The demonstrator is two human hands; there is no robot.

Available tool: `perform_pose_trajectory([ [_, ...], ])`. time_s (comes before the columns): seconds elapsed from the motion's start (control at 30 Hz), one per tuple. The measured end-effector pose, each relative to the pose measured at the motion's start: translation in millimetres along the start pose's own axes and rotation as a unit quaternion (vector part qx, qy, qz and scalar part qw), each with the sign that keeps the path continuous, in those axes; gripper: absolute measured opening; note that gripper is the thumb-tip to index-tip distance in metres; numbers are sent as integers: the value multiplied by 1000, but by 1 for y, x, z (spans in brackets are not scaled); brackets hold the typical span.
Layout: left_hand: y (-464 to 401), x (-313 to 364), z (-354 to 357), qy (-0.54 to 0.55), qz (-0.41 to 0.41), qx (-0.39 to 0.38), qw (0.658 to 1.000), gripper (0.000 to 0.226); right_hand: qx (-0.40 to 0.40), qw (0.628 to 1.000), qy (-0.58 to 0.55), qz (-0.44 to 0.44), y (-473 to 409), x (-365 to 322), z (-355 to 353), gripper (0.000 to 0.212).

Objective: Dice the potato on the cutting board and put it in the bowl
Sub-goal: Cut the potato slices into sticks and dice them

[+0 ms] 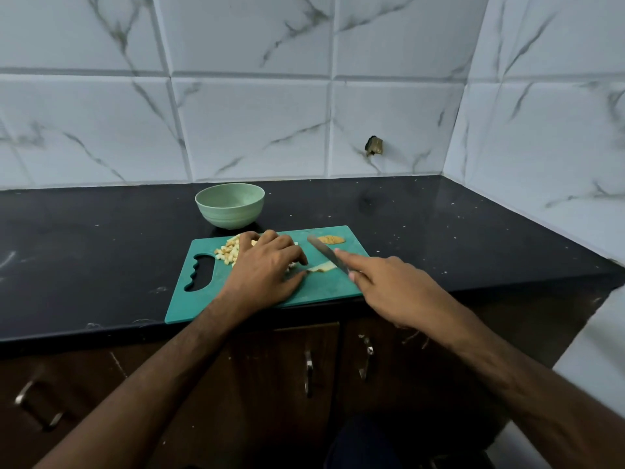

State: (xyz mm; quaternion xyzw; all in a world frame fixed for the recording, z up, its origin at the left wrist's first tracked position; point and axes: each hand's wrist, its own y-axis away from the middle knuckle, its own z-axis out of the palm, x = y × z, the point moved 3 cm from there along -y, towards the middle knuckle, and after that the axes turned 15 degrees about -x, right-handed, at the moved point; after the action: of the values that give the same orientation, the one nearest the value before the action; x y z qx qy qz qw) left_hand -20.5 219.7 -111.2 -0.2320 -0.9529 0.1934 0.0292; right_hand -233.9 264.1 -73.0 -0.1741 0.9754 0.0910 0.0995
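Head view: a person is standing at a black counter [101,252], working over a teal board [324,289] that is lying at the counter's front edge, its cut-out handle pointing left. The left hand [267,269] is resting on the board with fingers curled, fingertips and thumb pressing down on a pale potato slice [324,266] near the board's middle. The right hand [392,289] is gripping a knife [325,253], index finger stretched along the spine, while the handle is hiding inside the palm. The blade is angling up and away toward the board's far side, its near part sitting just beside the slice; whether the edge is touching the potato cannot be told. A heap of dice [230,252] is lying on the board's far left, partly hidden behind the left hand's knuckles. A brownish peel piece [331,239] is sitting at the board's far right corner, just beyond the knife tip. A pale green bowl [230,205] is standing upright on the counter just behind the board, near its far left edge; no potato is showing inside it. White marbled tiles [250,123] are covering the wall behind and to the right. Dark wooden cabinet doors with metal handles [308,370] are showing below the counter.
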Motion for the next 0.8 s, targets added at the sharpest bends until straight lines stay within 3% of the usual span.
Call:
perform_pose_trajectory([
  [0.27, 0, -3, 2, 26, 6, -25, 999, 7, 2, 999, 53, -6, 14, -8, 25, 50],
  [0.53, 2, -1, 1, 20, 3, -22, 1000, 8, -14, 1000, 5, -12, 1, -4, 16, 49],
  [0.8, 1, -4, 3, 7, 14, -23, 1000, 11, -1, 998, 66, -18, 30, -6, 25, 50],
])
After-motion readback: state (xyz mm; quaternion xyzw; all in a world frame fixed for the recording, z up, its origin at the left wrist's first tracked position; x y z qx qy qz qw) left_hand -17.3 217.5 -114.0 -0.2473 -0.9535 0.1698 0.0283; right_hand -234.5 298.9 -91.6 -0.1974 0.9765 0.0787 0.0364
